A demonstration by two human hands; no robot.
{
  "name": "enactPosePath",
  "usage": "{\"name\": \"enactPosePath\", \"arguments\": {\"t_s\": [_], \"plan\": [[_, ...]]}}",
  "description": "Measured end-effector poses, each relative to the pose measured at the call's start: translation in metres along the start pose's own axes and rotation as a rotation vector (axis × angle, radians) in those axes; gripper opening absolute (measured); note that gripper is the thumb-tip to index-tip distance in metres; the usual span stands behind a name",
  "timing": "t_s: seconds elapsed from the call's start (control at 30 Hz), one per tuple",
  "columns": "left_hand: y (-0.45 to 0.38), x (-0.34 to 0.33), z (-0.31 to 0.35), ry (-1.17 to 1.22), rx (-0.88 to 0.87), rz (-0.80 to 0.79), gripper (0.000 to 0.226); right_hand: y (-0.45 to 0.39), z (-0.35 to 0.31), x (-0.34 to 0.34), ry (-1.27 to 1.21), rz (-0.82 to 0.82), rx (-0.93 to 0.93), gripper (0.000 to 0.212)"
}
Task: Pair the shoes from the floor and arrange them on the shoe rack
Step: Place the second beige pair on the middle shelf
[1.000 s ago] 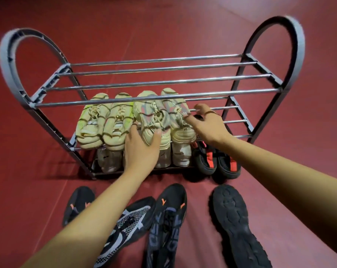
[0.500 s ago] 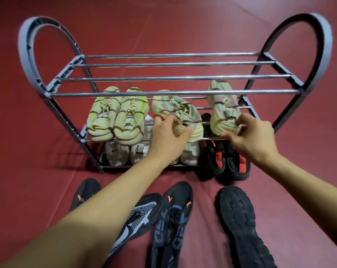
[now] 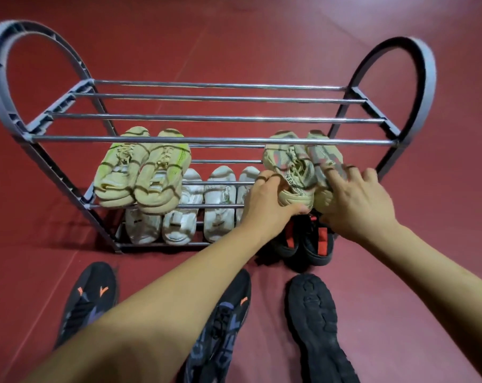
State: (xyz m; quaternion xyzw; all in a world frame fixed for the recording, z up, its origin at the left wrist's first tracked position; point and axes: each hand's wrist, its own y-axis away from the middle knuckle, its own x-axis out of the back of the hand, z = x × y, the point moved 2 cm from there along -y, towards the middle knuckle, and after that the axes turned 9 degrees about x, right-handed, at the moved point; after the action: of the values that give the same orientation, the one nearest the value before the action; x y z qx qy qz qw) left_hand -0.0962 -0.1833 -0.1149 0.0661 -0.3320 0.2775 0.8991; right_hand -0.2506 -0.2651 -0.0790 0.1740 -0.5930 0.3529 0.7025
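1. Over the last second the beige-and-pink pair [image 3: 303, 167] has slid from the middle of the shoe rack [image 3: 212, 139] to the right end of its middle shelf; the 2 shoes, split half a second ago, are side by side again.
2. The left hand [image 3: 264, 203] has its grip closed round the heel of the left shoe of that pair. The right hand [image 3: 356, 203] lies with spread fingers on the right shoe, pressing more than clasping.
3. That move opens a gap on the middle shelf between this pair and the yellow-green pair [image 3: 143, 172] at the left end, likely room for 1 more pair.
4. The bottom shelf carries 4 white shoes [image 3: 190, 214] and a black-and-red pair [image 3: 303, 241]; the top shelf holds nothing.
5. On the floor [image 3: 41, 244] near the rack, 3 dark shoes wait: 2 black-and-blue sneakers [image 3: 223, 327], well apart, and 1 black shoe [image 3: 317, 322] sole-up. Pairing is unfinished.
6. The right shoe sits close to the rack's right end frame, so there is little slack that way.
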Motion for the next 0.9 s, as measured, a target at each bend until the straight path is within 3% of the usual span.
{"name": "enactPosePath", "arguments": {"t_s": [0.13, 0.27, 0.37, 0.43, 0.47, 0.57, 0.63, 0.73, 0.8, 0.83, 0.9], "plan": [[0.003, -0.002, -0.003, -0.209, -0.020, 0.063, 0.055, 0.001, -0.001, -0.020, -0.052, 0.131, 0.049, 0.048], [0.011, 0.006, -0.005, -0.227, -0.025, 0.072, 0.060, 0.001, 0.006, -0.024, -0.073, 0.187, 0.114, 0.047], [0.046, 0.030, -0.045, -0.179, -0.111, 0.119, 0.039, 0.013, 0.003, -0.018, -0.098, 0.352, 0.182, 0.048], [0.074, 0.046, -0.096, -0.377, -0.031, -0.001, 0.029, 0.033, -0.013, -0.007, -0.186, 0.547, 0.350, 0.035], [0.088, 0.054, -0.124, -0.512, 0.081, -0.085, 0.036, 0.048, -0.026, -0.005, -0.239, 0.572, 0.496, 0.028], [0.127, 0.071, -0.192, -0.801, 0.469, -0.336, 0.083, 0.094, -0.072, -0.027, -0.362, 0.284, 0.834, 0.015], [0.149, 0.074, -0.211, -0.801, 0.564, -0.464, 0.105, 0.119, -0.098, -0.055, -0.360, -0.018, 0.807, 0.013], [0.163, 0.076, -0.220, -0.746, 0.513, -0.543, 0.123, 0.142, -0.123, -0.083, -0.409, -0.675, 0.296, 0.031], [0.163, 0.077, -0.221, -0.751, 0.498, -0.525, 0.122, 0.155, -0.148, -0.091, -0.677, -0.987, -0.052, 0.055], [0.162, 0.077, -0.220, -0.786, 0.475, -0.491, 0.118, 0.158, -0.162, -0.092, -0.805, -1.042, -0.161, 0.059], [0.164, 0.078, -0.211, -0.939, 0.331, -0.345, 0.106, 0.161, -0.184, -0.094, -0.849, -0.985, -0.172, 0.059]]}}
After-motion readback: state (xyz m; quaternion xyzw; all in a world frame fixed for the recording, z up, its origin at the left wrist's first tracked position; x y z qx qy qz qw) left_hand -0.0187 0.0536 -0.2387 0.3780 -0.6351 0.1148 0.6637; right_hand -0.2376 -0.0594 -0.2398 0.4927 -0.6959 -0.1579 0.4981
